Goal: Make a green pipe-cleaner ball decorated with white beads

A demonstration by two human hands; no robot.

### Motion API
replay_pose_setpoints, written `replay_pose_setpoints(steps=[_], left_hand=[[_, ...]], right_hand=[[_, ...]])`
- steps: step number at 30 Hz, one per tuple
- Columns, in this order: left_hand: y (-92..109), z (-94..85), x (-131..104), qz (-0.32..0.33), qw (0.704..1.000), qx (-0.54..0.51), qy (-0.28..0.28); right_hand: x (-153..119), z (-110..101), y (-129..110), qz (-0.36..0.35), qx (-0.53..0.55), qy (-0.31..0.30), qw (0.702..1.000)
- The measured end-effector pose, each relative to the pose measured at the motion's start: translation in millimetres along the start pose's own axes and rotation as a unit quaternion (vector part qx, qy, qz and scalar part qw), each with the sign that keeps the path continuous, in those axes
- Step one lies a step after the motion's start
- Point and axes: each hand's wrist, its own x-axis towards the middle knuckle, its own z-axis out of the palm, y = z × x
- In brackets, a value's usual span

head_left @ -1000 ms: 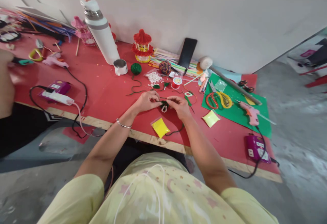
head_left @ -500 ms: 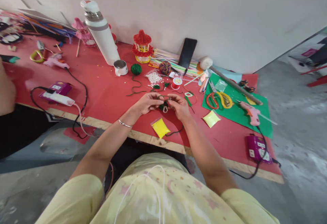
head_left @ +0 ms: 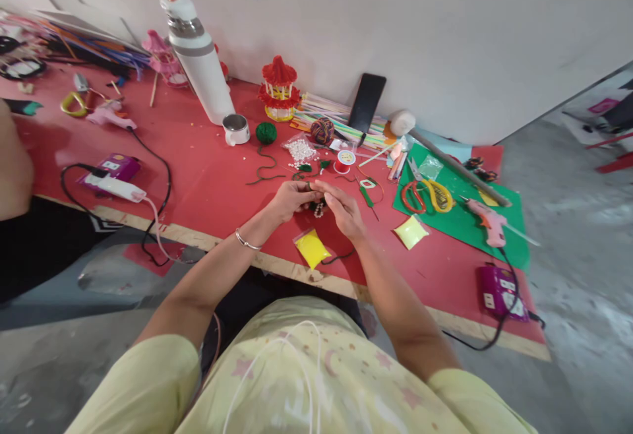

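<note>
Close together over the front middle of the table, my two hands work on a small dark green yarn piece with a loop of white beads (head_left: 319,209) hanging from it. My left hand (head_left: 293,200) is closed, thumb and fingers pinching the yarn piece. My right hand (head_left: 345,212) has its fingers brought together against the same piece, at the left hand's fingertips; the grip itself is partly hidden. Just below lies a yellow packet (head_left: 312,249), with a dark cord beside it. A green-handled crochet hook (head_left: 366,195) rests to the right of my right hand.
Behind my hands are a green yarn ball (head_left: 266,133), a bag of white beads (head_left: 300,148) and a red thread spool (head_left: 345,161). Scissors (head_left: 426,195) and a pink glue gun (head_left: 489,221) lie right. A white thermos (head_left: 200,64) stands left. Another person's arm (head_left: 14,163) shows far left.
My right hand's fingers have moved in over the piece towards my left hand, closing the gap between them. The green strand stretched between both hands no longer shows. The view has shifted slightly.
</note>
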Motion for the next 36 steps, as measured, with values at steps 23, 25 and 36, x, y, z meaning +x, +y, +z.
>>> replay_pose_setpoints(steps=[23,25,36], left_hand=[[1,-2.9,0,-0.021,1.000,0.006,-0.010],[1,-4.9,1,-0.021,1.000,-0.019,-0.013],[6,-7.7,-1,-0.010,0.999,-0.028,-0.012]], right_hand=[[13,3,17,0.161,0.176,0.077,0.968],[12,1,12,0.149,0.197,0.074,0.966],[-7,-17,-8,0.078,0.031,-0.026,0.996]])
